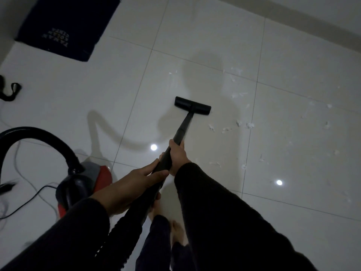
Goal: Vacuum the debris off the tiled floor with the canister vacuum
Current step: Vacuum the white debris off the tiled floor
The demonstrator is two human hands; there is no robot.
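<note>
A black vacuum wand (pixel 184 126) runs from my hands down to a flat black floor head (pixel 192 105) resting on the white tiled floor (pixel 293 79). My right hand (pixel 178 156) grips the wand higher toward the head; my left hand (pixel 136 180) grips it lower, near my body. White paper-like debris (pixel 248 125) lies scattered to the right of the head, with more bits (pixel 237 72) further away. The red and grey canister (pixel 84 184) sits at my left, its black hose (pixel 39 137) arching up and out of view.
A dark blue mat (pixel 64 26) with lettering lies at the top left by a wall. A thin power cord (pixel 33 198) trails on the floor left of the canister. A black strap (pixel 11 91) lies at the left edge. My bare feet (pixel 175 231) stand below the wand.
</note>
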